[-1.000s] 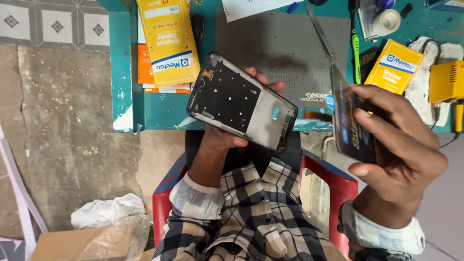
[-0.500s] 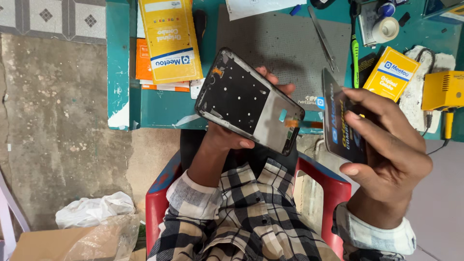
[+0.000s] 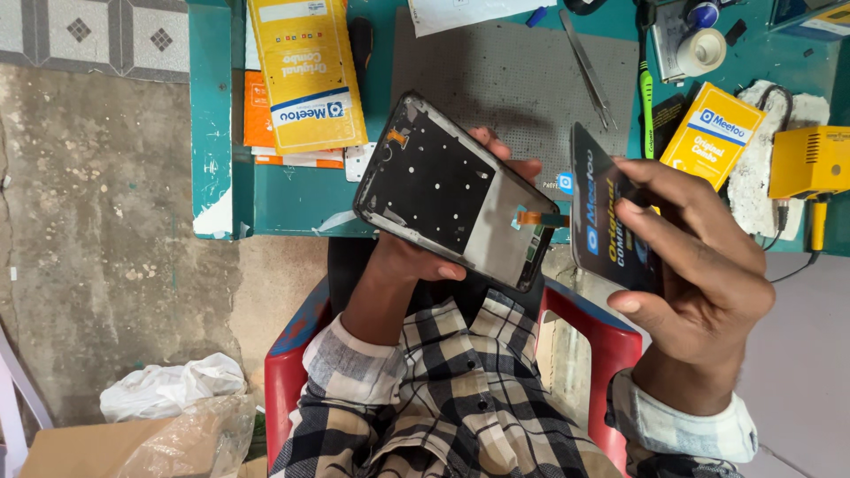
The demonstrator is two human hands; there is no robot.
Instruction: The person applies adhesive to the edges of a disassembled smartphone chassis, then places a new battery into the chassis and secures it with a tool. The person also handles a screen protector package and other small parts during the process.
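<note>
While my left hand (image 3: pixel 403 265) grips the phone frame (image 3: pixel 456 190), now tilted lower over the desk's (image 3: pixel 292 199) front edge, my right hand (image 3: pixel 699 265) holds what seems a dark screen panel (image 3: pixel 606 212), unchanged.

Phone-repair workshop: tweezers (image 3: pixel 586 66), soldering station (image 3: pixel 810 162), work mat (image 3: pixel 522 80).
</note>
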